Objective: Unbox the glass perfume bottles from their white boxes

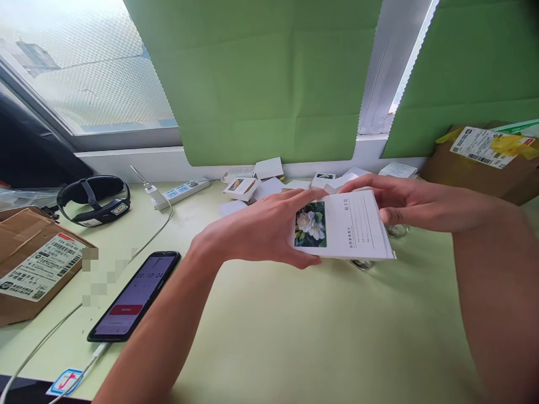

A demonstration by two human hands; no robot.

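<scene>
Both hands raised above the pale green tabletop (295,336), sharing one flat white cardboard box printed with a white-flower photograph (343,227). Left hand (256,230) closed on the box's left end, thumb on top near the flower picture, fingers curled under. Right hand (404,205) grips the far right end, fingers across the top edge, thumb against the side. Box held roughly level, slightly tilted, clear of the table. Directly below it, partly hidden, small clear glass pieces (362,264) rest on the table; what they are cannot be made out. Behind the hands, against the wall, a loose scatter of small white boxes and cards (269,179), some showing similar photo labels. Left side: black smartphone with a lit timer screen (135,294) lies flat, white cable plugged into its near end. Beyond it a white power strip (183,192) and a black head-strap device (95,199). Brown cardboard carton with a shipping label (31,266) at the far left edge; a second labelled brown carton with yellow tape (484,160) at the far right. Green paper sheets (261,78) cover the window behind.
</scene>
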